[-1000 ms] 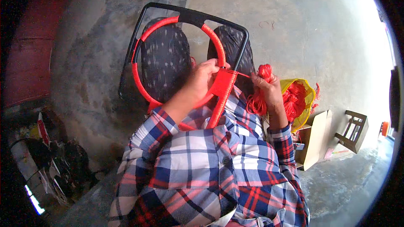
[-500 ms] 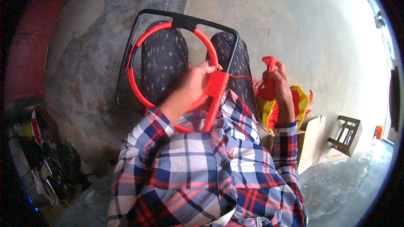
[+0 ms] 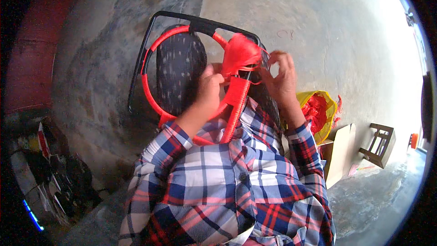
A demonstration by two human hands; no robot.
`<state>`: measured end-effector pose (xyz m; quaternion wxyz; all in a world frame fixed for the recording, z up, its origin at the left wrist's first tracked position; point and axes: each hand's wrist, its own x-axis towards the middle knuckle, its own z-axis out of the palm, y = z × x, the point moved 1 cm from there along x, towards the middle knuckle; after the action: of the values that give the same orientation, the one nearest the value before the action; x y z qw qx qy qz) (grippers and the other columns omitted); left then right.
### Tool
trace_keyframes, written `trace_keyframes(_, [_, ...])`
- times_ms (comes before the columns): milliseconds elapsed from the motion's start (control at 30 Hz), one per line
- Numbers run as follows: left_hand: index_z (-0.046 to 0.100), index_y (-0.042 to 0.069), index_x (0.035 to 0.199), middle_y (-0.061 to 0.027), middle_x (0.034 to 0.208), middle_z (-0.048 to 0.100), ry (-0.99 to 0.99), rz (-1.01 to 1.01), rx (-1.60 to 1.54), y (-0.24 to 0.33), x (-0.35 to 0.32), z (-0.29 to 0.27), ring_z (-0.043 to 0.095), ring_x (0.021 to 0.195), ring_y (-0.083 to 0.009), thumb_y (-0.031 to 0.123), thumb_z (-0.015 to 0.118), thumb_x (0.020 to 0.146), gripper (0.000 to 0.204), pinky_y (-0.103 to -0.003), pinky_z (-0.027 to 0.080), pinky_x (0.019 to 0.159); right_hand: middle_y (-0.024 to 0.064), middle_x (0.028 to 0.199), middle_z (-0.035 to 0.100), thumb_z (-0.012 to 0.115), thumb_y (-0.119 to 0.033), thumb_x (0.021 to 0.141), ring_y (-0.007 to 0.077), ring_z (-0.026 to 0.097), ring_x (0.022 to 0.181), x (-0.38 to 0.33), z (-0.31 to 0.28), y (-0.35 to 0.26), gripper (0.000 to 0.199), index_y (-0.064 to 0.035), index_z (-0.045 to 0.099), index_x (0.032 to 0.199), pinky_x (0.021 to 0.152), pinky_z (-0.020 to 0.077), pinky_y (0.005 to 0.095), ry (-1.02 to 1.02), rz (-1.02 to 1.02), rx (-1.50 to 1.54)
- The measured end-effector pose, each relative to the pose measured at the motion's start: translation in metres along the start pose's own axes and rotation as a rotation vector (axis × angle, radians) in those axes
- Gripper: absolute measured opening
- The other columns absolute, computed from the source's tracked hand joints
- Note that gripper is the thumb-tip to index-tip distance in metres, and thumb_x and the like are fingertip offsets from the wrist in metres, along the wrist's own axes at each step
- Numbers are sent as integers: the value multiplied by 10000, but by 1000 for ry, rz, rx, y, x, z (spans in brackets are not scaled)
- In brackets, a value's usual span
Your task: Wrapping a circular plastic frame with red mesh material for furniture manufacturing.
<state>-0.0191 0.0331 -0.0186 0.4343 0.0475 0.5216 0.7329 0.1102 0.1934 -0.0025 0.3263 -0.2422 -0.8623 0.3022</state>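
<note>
- The black metal frame [image 3: 202, 27] rests across the person's lap, over the dark trouser legs [image 3: 180, 70], with a round ring [image 3: 147, 92] set inside it.
- Done, as far as it shows: red cord covers most of the visible ring, in tight turns along the upper left and lower left arcs.
- Also covered: the red panel [image 3: 237, 92] at the ring's right and the lower stretch of the side bar beside it; the near edge, by the shirt [image 3: 205, 173], looks red too.
- Bare: the far bar, the left side bar, the black plate where ring meets far bar, and a short dark stretch on the ring's left. Whether these are meant for covering cannot be judged.
- In progress, it seems: a red hank [image 3: 245, 51] lies over the ring's right side, just beyond the panel, hiding the work beneath.
- The hands are apart, on either side of the hank. The left hand [image 3: 209, 87] is curled against the ring and hank; which it grips cannot be told. The right hand [image 3: 283, 76] has thumb and forefinger rounded near loose strands; a pinch cannot be confirmed.
- More red cord [image 3: 314, 108] fills a yellow bag [image 3: 335, 115] at the right.
</note>
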Motion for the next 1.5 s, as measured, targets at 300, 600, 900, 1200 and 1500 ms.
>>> trace_keyframes(300, [559,4,1110,-151,962,652,-122,-233,-146,-5,-4,8,666,848,-257,-16,492,733,384,-366,560,734,134,940,560,727,-289,711,302,541,940,-18,13,-12,323,-74,655,941,793,454,370,-410,23,150])
trace_keyframes(600, [591,55,1036,-87,886,653,-179,-403,-388,4,-4,4,651,810,-225,100,526,816,234,-393,536,739,53,955,558,678,-142,664,220,561,923,-49,-17,12,353,22,588,963,847,433,305,56,863,1419])
trace_keyframes(900, [502,75,1200,-76,1062,599,-289,-330,-239,4,-6,16,634,909,-213,40,481,856,347,-360,536,803,66,852,529,631,-202,775,249,519,865,-42,-44,20,307,-66,560,1041,894,449,452,142,728,1747])
trace_keyframes(1200, [549,64,1060,-61,921,622,-242,-279,-208,6,-4,13,634,819,-180,107,515,883,185,-324,530,746,11,652,493,496,-488,900,146,465,567,-5,-79,-12,424,-81,562,997,536,386,302,61,364,1850])
trace_keyframes(1500, [573,89,907,-29,841,623,-124,-327,-163,10,-10,16,623,749,-153,176,568,890,88,-322,531,698,-28,751,551,658,-116,845,83,512,612,-41,-9,-22,170,-96,555,979,543,414,222,-332,786,999])
